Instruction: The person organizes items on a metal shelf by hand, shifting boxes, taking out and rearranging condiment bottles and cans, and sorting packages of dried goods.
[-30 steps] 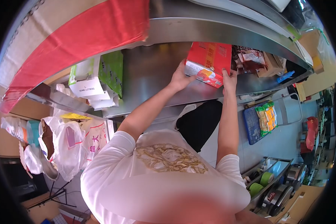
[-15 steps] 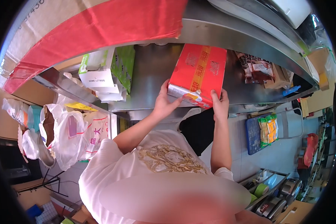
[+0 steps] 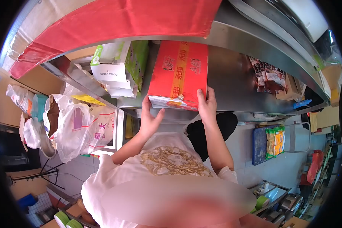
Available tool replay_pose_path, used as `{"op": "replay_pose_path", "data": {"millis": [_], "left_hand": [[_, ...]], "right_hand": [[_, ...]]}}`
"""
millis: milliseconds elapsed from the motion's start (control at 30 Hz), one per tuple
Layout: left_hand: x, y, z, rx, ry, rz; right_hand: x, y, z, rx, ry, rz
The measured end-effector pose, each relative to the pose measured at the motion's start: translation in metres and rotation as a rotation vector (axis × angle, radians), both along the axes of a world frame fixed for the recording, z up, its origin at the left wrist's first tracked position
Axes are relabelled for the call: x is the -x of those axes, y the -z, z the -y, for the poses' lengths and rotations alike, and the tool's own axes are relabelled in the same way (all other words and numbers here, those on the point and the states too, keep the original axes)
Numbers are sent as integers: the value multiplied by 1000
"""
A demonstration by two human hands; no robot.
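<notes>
A red box with a yellow printed tape strip rests on the metal shelf, close beside the green and white carton. My left hand is at the box's near left corner, thumb and fingers spread apart, with the fingertips touching or very near the corner. On the near right corner, my right hand grips the box, its thumb on the top face and its fingers along the right side.
Packets and a small brown box lie at the shelf's right end. Plastic bags hang at left. A blue cart carries yellow-green packages. A red-banded carton overhangs the shelf.
The red box has moved left along the shelf, toward the green and white carton, with both hands following. My left hand's fingers have spread more at its corner.
</notes>
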State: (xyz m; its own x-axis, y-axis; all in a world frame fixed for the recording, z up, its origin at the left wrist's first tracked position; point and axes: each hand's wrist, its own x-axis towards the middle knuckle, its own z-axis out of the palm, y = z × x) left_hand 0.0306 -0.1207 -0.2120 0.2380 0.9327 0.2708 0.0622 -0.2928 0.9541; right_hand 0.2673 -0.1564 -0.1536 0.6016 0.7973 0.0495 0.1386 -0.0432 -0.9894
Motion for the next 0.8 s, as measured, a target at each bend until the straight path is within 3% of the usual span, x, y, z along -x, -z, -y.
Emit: {"op": "replay_pose_path", "data": {"millis": [200, 800], "left_hand": [[10, 16, 0, -6, -125, -26], [4, 17, 6, -66, -181, -58]], "right_hand": [[10, 8, -25, -31, -60, 1], [6, 10, -49, -15, -80, 9]]}}
